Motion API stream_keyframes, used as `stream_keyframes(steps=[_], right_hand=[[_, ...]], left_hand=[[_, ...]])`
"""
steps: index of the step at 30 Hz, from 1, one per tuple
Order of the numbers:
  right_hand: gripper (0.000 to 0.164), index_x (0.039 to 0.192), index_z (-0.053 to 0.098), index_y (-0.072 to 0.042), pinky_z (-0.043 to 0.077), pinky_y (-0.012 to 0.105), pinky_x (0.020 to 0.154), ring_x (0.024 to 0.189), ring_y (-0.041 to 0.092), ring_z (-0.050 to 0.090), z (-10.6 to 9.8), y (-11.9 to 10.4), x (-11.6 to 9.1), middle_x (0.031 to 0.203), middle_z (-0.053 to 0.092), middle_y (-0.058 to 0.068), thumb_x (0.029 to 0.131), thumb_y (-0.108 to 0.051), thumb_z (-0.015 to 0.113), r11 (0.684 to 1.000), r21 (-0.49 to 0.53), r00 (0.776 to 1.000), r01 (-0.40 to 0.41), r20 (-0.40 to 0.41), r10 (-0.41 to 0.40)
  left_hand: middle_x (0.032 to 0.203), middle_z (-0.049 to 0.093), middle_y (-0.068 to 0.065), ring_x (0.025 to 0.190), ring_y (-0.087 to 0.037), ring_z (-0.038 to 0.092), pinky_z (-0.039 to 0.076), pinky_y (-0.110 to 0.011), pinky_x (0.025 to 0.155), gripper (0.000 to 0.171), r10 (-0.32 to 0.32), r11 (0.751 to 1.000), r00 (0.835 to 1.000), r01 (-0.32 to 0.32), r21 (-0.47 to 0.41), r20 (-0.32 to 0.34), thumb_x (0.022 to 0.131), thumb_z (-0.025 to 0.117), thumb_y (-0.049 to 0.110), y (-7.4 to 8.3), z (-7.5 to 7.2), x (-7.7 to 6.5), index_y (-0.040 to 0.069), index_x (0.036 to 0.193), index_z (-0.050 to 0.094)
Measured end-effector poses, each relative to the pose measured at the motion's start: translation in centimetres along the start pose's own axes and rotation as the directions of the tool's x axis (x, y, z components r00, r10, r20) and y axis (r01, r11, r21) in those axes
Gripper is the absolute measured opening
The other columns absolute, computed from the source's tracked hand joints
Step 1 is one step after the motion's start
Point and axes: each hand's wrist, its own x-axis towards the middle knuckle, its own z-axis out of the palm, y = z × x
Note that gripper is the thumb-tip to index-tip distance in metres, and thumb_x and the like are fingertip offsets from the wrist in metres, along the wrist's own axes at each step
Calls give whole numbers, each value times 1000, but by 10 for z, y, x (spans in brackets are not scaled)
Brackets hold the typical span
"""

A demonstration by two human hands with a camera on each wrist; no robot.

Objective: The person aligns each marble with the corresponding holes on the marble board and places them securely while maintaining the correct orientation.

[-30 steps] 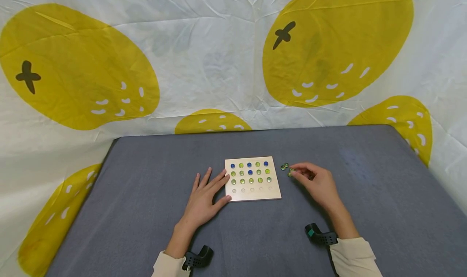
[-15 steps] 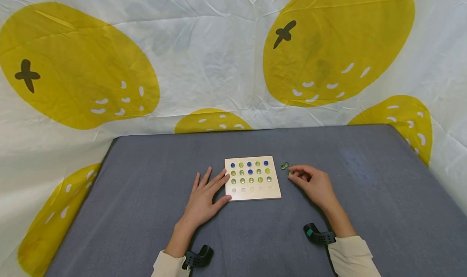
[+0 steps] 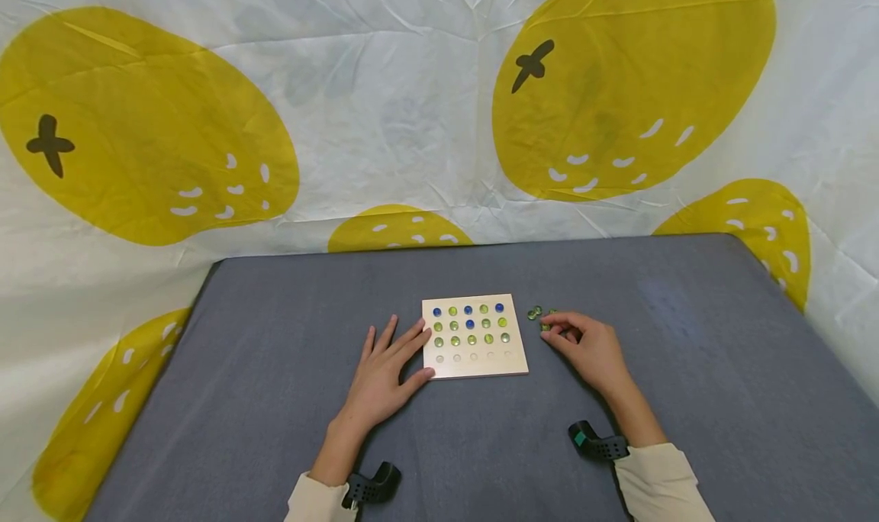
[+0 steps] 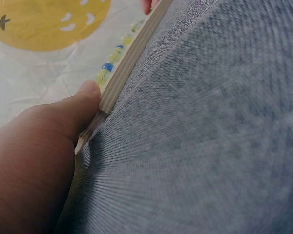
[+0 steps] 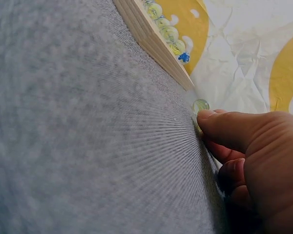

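A pale wooden board (image 3: 474, 369) lies on the grey cloth. Its three far rows of hollows hold green and blue glass marbles; the nearest row of hollows shows no marbles. My left hand (image 3: 379, 381) rests with spread, straight fingers against the board's left edge; in the left wrist view its thumb (image 4: 83, 105) touches the corner. To the right of the board, my right hand (image 3: 592, 352) pinches a green marble (image 3: 545, 327) between thumb and index finger, low over the cloth. Its other fingers are curled, and whatever lies under them is hidden.
A few loose green marbles (image 3: 534, 313) lie on the cloth just beyond my right fingertips. One clear greenish marble (image 5: 200, 105) shows past the thumb in the right wrist view. Behind the table (image 3: 309, 301) hangs a white curtain (image 3: 398, 125) printed with yellow shapes.
My right hand has shifted slightly left and closer to me, its fingertips staying at the green marble. My left hand and the board have stayed in place.
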Motion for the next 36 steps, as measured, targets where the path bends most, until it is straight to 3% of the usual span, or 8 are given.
stream_keyframes(steps=[36], right_hand=[[16,97,74,-14,36,24,49,55,10,43,0,1,-2,75,60,-5,81,-14,78,999,-32,1000,19,16,-18]], left_hand=[[148,40,4,142,-33,22,8,-58,113,61,0,1000,1000,0,-1,1,90,61,48,0,-1,0,23,144,47]])
